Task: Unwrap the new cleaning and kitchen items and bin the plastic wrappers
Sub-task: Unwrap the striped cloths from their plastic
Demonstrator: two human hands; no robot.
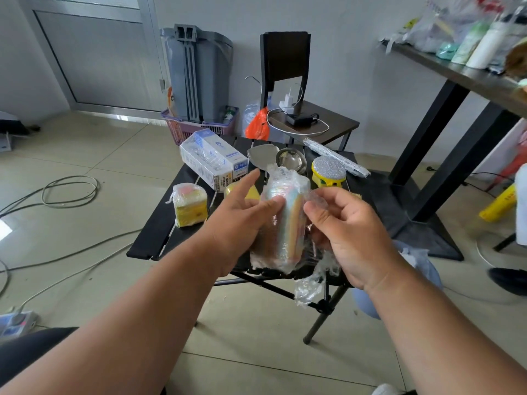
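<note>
1. Between the two hands, above the near edge of the black slatted table [159, 223], a stack of coloured sponges [288, 223] is held upright, wrapped in clear plastic wrap [313, 283].
2. The stack is supported by the left hand [242, 226] from its left side, with the thumb pressed on the front face and the index finger stretched forward; the other fingers are hidden behind the stack.
3. A fold of the wrap is pinched by the right hand [353, 235] between thumb and curled fingers at the stack's right edge, and a loose tail of plastic is seen hanging below that hand.
4. Left of the left hand, a second wrapped pack of yellow sponges [190, 205] is seen lying on the table.
5. Beyond the left hand's fingertip, a white and blue box [212, 161] in clear film is seen on the table.
6. Beyond the hands, a metal spatula head [261, 156], a small steel bowl [291, 161] and a yellow-handled scrubber [328, 172] with a silver pad are seen on the table.
7. Farther beyond the right hand, a long wrapped item [336, 156] is laid across the table's far corner.
8. Well beyond the left hand, a grey bin [196, 72] is seen against the wall, behind a purple basket [182, 132].
</note>
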